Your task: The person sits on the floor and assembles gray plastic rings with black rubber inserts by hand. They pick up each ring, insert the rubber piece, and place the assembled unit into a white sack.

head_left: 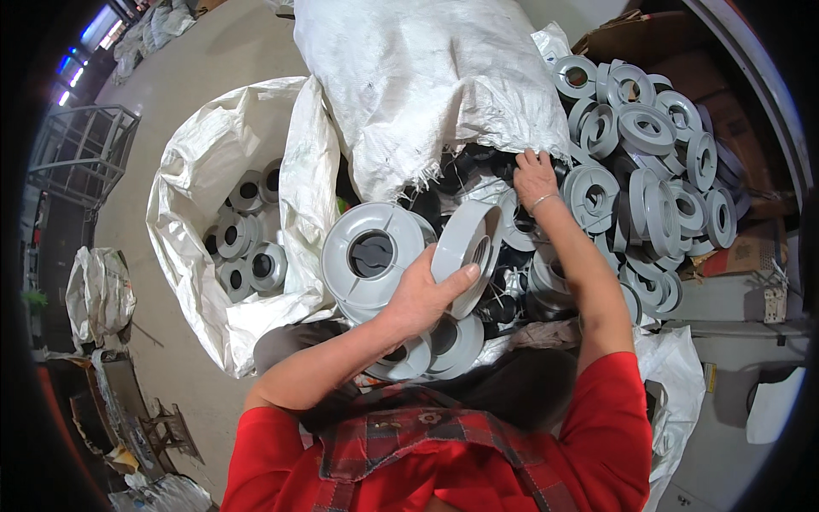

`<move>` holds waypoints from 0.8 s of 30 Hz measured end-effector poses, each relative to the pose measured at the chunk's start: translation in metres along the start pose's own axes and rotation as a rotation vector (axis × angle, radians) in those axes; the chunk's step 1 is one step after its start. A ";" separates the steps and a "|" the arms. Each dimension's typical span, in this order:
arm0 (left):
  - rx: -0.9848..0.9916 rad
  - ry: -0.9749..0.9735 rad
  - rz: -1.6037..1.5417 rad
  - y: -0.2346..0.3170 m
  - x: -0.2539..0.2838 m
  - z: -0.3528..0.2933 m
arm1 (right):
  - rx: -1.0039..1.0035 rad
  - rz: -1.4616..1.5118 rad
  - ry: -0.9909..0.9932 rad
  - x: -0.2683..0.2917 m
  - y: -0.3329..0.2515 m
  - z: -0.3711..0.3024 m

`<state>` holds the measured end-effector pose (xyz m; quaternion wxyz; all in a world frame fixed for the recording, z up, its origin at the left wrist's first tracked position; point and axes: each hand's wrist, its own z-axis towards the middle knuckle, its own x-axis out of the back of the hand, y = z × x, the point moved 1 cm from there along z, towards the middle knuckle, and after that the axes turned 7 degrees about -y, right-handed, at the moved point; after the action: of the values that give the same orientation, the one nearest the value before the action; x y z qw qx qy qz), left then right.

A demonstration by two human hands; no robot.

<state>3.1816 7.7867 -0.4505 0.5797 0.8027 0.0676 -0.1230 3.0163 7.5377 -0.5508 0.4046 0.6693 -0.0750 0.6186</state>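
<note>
My left hand [423,294] is closed round a grey plastic ring [466,243] tilted on its edge, thumb on the near side. Against that hand's far side rests a wide grey flanged ring [338,256] with a round hole, on top of other grey pieces. My right hand [535,181] reaches forward to the frayed mouth of a white woven sack [426,77]. Its fingers curl down at the sack's edge, among black parts [465,171]; what they grip is hidden. More grey rings [444,341] lie in front of my lap.
On the left an open white sack [200,162] holds several small grey pieces with dark centres [232,235]. A heap of grey rings [647,128] fills the right side, near brown cardboard [742,247]. Farther left stand a metal rack [85,149] and another white sack [100,294].
</note>
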 end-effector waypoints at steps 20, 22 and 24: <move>-0.113 -0.062 -0.341 -0.007 -0.013 -0.024 | 0.080 1.028 -0.020 0.207 -0.051 -0.118; -0.058 -0.099 -0.355 -0.002 -0.009 -0.031 | 0.210 0.824 0.042 0.213 -0.058 -0.120; 0.047 -0.134 -0.336 0.005 0.009 -0.042 | 0.418 0.652 0.075 0.224 -0.065 -0.117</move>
<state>3.1961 7.8246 -0.4360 0.5355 0.7832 0.1591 -0.2730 3.0158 7.7443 -0.3921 0.0440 0.6553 -0.1413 0.7408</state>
